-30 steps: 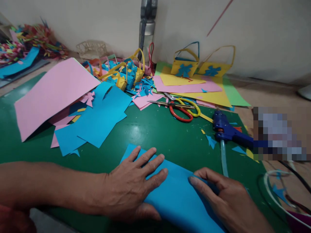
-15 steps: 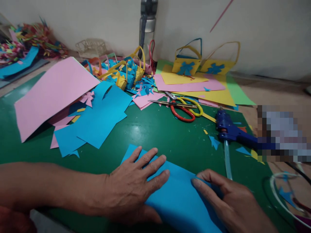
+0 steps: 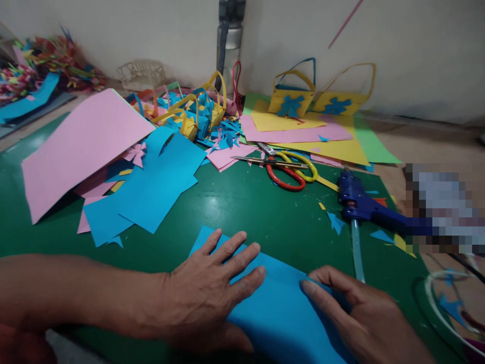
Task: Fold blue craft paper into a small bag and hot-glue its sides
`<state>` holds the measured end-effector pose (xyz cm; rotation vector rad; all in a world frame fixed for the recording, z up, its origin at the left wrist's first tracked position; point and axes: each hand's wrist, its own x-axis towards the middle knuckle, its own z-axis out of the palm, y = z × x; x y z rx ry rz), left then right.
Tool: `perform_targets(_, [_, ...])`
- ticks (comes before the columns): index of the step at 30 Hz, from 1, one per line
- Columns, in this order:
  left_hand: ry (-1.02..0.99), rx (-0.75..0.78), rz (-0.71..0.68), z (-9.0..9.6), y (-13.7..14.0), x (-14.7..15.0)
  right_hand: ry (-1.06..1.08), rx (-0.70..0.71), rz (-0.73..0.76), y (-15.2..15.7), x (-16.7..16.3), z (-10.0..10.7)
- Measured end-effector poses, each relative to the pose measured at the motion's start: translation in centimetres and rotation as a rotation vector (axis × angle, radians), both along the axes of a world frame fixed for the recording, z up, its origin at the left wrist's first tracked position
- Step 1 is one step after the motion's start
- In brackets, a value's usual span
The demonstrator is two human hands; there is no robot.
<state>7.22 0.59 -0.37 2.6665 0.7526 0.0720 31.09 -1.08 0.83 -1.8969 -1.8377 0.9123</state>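
Note:
A sheet of blue paper (image 3: 282,298) lies on the green tabletop (image 3: 223,202) close in front of me. My left hand (image 3: 215,288) rests flat across its left part, fingers spread. At the sheet's right edge, my right hand (image 3: 352,308) pinches the paper between thumb and forefinger, and that edge lifts slightly with a shadow beneath. The other fingers of my right hand are mostly hidden. Beyond the right hand lies a blue glue gun (image 3: 352,197) with a clear glue stick (image 3: 356,253) sticking out of it.
Scissors (image 3: 288,172) with red and yellow handles lie mid-table. Blue sheets (image 3: 155,177) and a pink stack (image 3: 87,141) are at left. Small paper bags (image 3: 291,103) stand by the wall, near a bottle (image 3: 229,45). Paper scraps (image 3: 335,222) surround the glue gun.
Both hands keep the same hold on the blue sheet. The view has shifted very slightly; nothing else has visibly moved.

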Motion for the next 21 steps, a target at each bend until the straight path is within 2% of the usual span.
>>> perform_targets(21, [0.018,-0.003,-0.013,0.12,0.15,-0.02,-0.021,-0.026,-0.017,-0.31,0.37,-0.27])
